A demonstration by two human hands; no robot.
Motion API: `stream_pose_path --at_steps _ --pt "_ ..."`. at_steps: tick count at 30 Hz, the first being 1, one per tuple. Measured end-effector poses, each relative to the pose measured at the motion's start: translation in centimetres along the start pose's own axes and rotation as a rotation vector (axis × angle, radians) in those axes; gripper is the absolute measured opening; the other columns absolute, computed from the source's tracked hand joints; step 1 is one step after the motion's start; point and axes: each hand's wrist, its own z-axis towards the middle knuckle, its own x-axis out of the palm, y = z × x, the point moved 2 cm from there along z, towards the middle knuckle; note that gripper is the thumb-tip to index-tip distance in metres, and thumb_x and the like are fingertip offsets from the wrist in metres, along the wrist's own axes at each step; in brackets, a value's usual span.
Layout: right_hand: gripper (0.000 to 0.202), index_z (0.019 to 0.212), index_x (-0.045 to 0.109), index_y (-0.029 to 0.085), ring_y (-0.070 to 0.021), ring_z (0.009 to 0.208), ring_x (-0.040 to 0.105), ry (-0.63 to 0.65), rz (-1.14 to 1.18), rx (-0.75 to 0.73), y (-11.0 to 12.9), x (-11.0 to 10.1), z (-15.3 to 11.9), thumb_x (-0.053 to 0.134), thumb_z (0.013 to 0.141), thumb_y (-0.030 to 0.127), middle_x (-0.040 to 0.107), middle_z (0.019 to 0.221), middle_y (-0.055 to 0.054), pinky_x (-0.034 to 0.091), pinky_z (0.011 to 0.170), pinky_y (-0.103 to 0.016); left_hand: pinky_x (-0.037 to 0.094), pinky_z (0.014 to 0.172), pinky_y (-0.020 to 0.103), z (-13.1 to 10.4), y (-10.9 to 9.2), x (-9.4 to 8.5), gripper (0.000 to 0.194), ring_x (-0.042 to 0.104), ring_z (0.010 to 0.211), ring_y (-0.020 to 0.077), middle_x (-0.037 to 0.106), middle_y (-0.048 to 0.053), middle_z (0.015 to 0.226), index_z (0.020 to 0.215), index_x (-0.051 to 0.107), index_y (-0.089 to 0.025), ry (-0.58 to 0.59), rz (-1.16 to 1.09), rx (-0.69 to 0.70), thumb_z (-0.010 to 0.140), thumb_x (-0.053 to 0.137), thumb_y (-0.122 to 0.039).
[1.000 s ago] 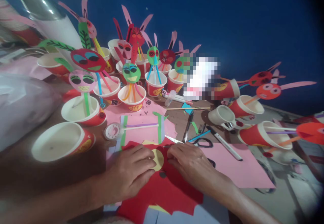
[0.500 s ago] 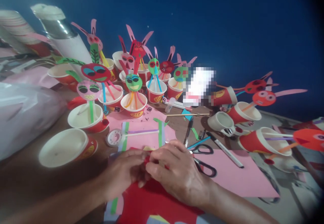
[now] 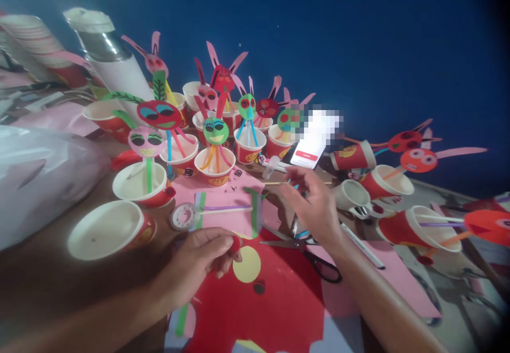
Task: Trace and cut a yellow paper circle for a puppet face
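My left hand is closed, with a small red paper piece pinched between thumb and fingers. Beside its fingertips a yellow paper circle lies on a large red sheet. Just below that circle is a small dark round piece. My right hand hovers farther forward, thumb and fingers apart and holding nothing that I can see. It partly covers a pen, a thin stick and a bit of blue paper. Under my right forearm rest black-handled scissors, blades pointing left.
Several red-and-white paper cups holding paper bug faces on straws stand at the back. A lit phone leans behind my right hand. A white mug, a marker and pink paper are rightward; a plastic bag bulges leftward.
My hands have separated. The right has lifted forward and up towards the phone, while the left stays low with the red piece. The yellow circle and scissors blades are now uncovered.
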Motion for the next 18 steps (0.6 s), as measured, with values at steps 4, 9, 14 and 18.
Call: stream_pose_path --at_steps 4,9,14,18 --pt "0.055 0.119 0.047 0.021 -0.0212 0.08 0.058 0.0 -0.116 0.098 -3.2 1.5 2.7 0.065 0.072 0.044 0.06 0.103 -0.007 0.046 0.068 -0.034 0.033 0.046 0.019 0.3 0.0 -0.2 0.016 0.046 0.047 0.0059 0.064 0.003 0.066 0.074 0.061 -0.012 0.007 0.02 0.015 0.078 0.061 -0.028" --pt "0.042 0.111 0.055 0.019 -0.0265 0.089 0.058 0.063 -0.188 0.034 -3.6 3.1 4.0 0.062 0.074 0.039 0.06 0.108 -0.011 0.043 0.076 -0.04 0.032 0.046 0.019 0.6 0.1 -0.5 0.015 0.046 0.047 0.0061 0.064 0.003 0.067 0.073 0.059 -0.013 0.02 0.056 0.027 0.076 0.062 -0.027" --pt "0.016 0.092 0.059 0.021 -0.018 0.08 0.06 0.124 -0.047 0.024 -1.3 2.2 2.8 0.053 0.084 0.034 0.065 0.09 -0.003 0.045 0.071 -0.029 0.041 0.057 0.021 0.7 -0.6 -0.5 0.013 0.055 0.065 0.0108 0.062 0.004 0.077 0.076 0.064 -0.015 0.034 0.234 0.163 0.077 0.061 -0.028" --pt "0.017 0.092 0.056 0.021 -0.013 0.069 0.057 0.368 0.461 0.216 0.8 1.4 -0.7 0.058 0.081 0.033 0.061 0.079 0.001 0.045 0.061 -0.022 0.038 0.091 0.031 0.0 -1.9 0.0 0.011 0.049 0.112 0.022 0.057 0.008 0.115 0.08 0.067 -0.02 0.04 0.463 0.403 0.08 0.059 -0.026"
